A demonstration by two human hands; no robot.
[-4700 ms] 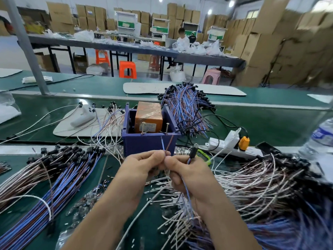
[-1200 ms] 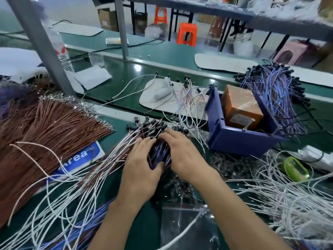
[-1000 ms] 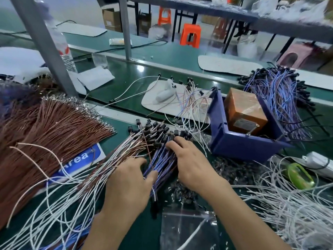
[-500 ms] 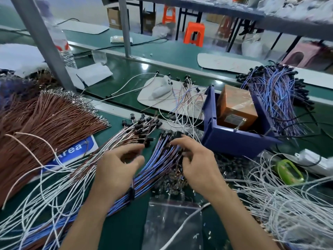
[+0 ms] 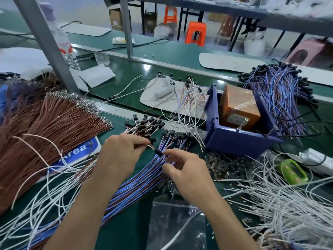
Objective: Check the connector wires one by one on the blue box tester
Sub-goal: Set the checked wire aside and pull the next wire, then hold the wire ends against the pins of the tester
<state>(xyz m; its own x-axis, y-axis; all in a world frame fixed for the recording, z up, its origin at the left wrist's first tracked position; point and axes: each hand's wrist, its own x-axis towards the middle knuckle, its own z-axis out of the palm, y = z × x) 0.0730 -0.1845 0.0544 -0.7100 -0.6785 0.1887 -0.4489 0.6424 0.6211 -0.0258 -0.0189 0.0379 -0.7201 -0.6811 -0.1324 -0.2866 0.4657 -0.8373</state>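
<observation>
Connector wire (image 5: pixel 152 148), pale w/ black plug at tip: pinched btw thumb & forefinger of left hand (image 5: pixel 117 156) just behind the plug, raised slightly off the blue-brown bundle (image 5: pixel 137 181) at bench centre. At 4 o'clock of that plug, right hand (image 5: pixel 187 170), fingers curled over the bundle's plug ends, fingertips right beside the plug; cannot tell whether gripping it or only touching. Blue box tester (image 5: pixel 234 143) at 2 o'clock from the hands, well apart from them, top open, orange block (image 5: pixel 237 107) inside. Prob. step: singling out one wire for the tester, not yet carried over. Risks from here: lying among many look-alikes, so could drag neighbours along if pulled fast, tangling plugs & fanning the bundle out. Narrow pinch on a thin lead, so could slip free, or strain the plug joint if tugged against a snag. Could also mix checked w/ unchecked stock: brown wire pile (image 5: pixel 45 127) at 9 o'clock, white wires (image 5: pixel 279 204) at 4 o'clock, blue wire heap (image 5: pixel 281 98) at 1 o'clock behind the tester, no divider visible btw any of them. Loose strands (image 5: pixel 187 105) at 12 o'clock draped close to the tester's left wall: could catch the lead on the way over, poss. foul the contacts & spoil a reading. Plastic bag (image 5: pixel 173 222) at 6 o'clock under the forearms: slick, could slide & shift the bundle.
</observation>
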